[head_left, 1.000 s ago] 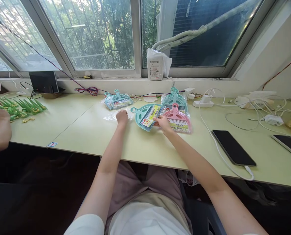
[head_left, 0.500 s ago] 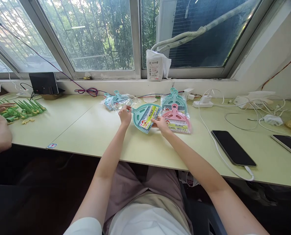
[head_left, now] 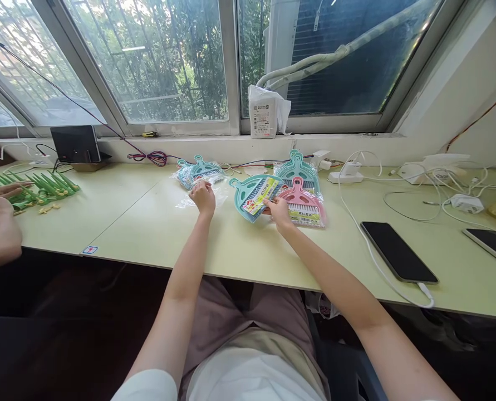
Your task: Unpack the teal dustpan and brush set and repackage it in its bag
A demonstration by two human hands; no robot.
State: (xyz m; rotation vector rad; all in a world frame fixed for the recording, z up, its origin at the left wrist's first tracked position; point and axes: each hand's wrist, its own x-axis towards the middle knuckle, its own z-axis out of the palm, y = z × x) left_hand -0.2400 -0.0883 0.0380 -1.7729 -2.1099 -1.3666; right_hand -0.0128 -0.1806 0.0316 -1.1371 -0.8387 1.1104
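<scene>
On the desk (head_left: 156,234), the right hand (head_left: 278,210) pinches a teal dustpan set (head_left: 254,195) (its colourful label unreadable) by its near edge; the left hand (head_left: 203,196) closes on a clear plastic bag (head_left: 214,196) just left of it.
</scene>
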